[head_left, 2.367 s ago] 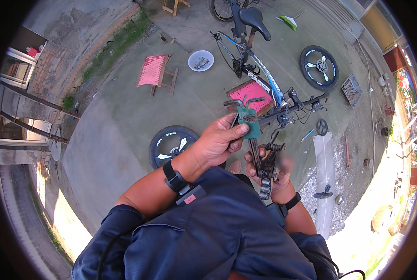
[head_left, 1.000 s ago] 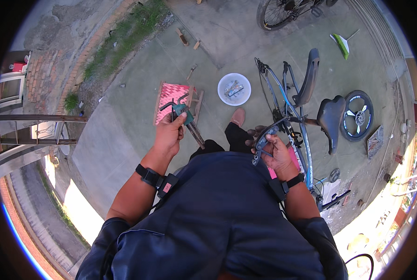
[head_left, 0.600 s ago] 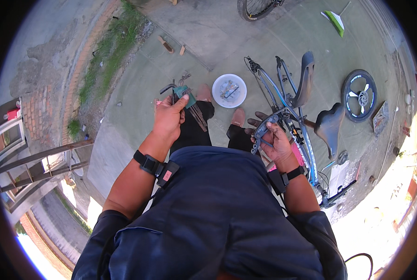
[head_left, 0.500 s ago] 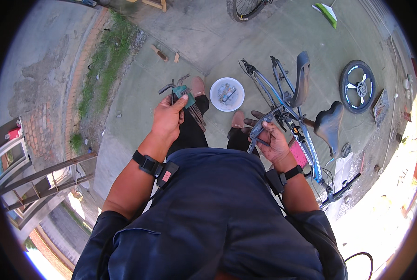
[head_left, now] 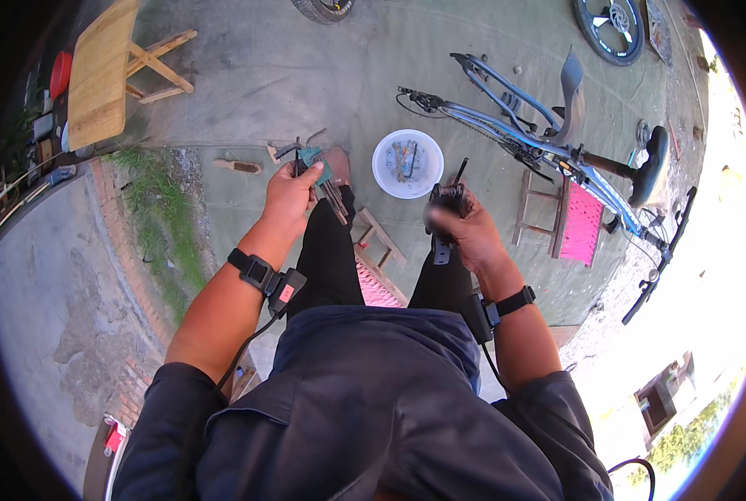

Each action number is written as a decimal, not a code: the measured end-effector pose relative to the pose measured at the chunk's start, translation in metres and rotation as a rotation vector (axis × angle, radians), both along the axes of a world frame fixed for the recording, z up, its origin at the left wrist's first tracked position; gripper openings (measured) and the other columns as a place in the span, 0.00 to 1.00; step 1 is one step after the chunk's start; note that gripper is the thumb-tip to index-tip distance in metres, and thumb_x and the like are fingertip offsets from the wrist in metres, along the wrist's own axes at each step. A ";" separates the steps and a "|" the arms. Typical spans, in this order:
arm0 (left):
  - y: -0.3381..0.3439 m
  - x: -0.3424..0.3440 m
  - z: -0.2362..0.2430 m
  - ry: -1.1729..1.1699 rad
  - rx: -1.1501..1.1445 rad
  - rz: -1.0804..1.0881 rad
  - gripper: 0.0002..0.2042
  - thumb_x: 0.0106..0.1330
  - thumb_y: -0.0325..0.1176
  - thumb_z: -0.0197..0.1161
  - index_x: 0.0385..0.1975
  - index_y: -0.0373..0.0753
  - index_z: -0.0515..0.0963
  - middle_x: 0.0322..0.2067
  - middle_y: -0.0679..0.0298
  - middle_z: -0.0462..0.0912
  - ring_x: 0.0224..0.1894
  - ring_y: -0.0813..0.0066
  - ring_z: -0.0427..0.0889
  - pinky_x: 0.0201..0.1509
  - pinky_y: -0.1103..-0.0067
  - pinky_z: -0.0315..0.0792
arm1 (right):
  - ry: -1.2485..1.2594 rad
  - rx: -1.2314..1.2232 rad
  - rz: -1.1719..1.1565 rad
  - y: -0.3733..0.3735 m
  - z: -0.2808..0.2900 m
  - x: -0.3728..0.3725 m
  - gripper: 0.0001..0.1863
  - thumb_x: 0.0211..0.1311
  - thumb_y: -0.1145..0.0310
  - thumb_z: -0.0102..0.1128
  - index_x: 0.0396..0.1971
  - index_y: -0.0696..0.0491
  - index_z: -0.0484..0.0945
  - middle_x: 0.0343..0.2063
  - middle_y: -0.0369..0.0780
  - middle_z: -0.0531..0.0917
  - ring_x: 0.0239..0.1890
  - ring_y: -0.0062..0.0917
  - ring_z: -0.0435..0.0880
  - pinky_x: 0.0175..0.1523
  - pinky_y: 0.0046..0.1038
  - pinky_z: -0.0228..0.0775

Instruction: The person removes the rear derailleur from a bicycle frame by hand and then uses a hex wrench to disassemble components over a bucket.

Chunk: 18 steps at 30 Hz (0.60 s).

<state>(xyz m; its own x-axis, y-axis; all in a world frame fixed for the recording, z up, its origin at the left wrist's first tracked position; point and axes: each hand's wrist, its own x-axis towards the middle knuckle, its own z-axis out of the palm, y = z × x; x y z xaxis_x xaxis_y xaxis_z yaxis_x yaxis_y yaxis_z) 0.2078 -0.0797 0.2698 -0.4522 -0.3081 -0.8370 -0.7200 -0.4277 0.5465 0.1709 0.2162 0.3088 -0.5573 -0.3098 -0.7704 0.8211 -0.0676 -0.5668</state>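
Left hand point(head_left: 288, 194) fingers closed round green-holdered hex key set point(head_left: 316, 171), right hand point(head_left: 465, 230) clamped on dark bike part point(head_left: 445, 209), both above knees; stiff, probably weighty metal, best gripped by holder/body.

Left hand point(head_left: 288, 194) grips hex key set point(head_left: 316, 167); right hand point(head_left: 465, 227) clasps black bike part point(head_left: 445, 202)
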 end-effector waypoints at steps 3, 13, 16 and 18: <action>-0.021 -0.017 -0.048 -0.109 -0.069 -0.148 0.07 0.63 0.33 0.67 0.33 0.41 0.75 0.24 0.73 0.72 0.19 0.85 0.65 0.21 0.83 0.59 | -0.138 0.019 -0.112 -0.009 -0.034 0.014 0.16 0.60 0.77 0.62 0.49 0.54 0.74 0.40 0.34 0.81 0.39 0.17 0.80 0.46 0.23 0.75; -0.014 -0.065 -0.231 -0.133 -0.159 -0.406 0.10 0.62 0.36 0.67 0.36 0.39 0.77 0.25 0.71 0.74 0.21 0.82 0.66 0.22 0.81 0.61 | -0.266 0.050 -0.345 0.025 -0.192 0.051 0.12 0.63 0.72 0.62 0.46 0.53 0.75 0.35 0.33 0.80 0.38 0.18 0.80 0.42 0.24 0.75; -0.001 -0.077 -0.284 -0.156 -0.150 -0.510 0.09 0.63 0.36 0.66 0.36 0.39 0.77 0.25 0.71 0.73 0.21 0.82 0.66 0.23 0.82 0.61 | -0.274 0.209 -0.391 0.053 -0.257 0.066 0.12 0.62 0.72 0.61 0.45 0.55 0.75 0.35 0.35 0.80 0.38 0.20 0.80 0.40 0.24 0.74; 0.004 -0.079 -0.322 -0.189 -0.135 -0.603 0.08 0.64 0.37 0.65 0.35 0.40 0.77 0.23 0.73 0.72 0.20 0.84 0.66 0.22 0.83 0.59 | -0.241 0.272 -0.287 0.078 -0.307 0.074 0.16 0.62 0.71 0.61 0.50 0.50 0.75 0.38 0.33 0.81 0.38 0.19 0.80 0.42 0.27 0.77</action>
<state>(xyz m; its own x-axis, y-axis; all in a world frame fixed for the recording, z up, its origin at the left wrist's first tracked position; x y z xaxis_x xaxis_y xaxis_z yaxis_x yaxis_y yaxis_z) 0.1284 -0.0761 -0.0521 -0.4272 -0.1541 -0.8909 -0.9017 0.1451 0.4073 0.2448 0.2944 0.0015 -0.3856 0.0616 -0.9206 0.9017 -0.1865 -0.3901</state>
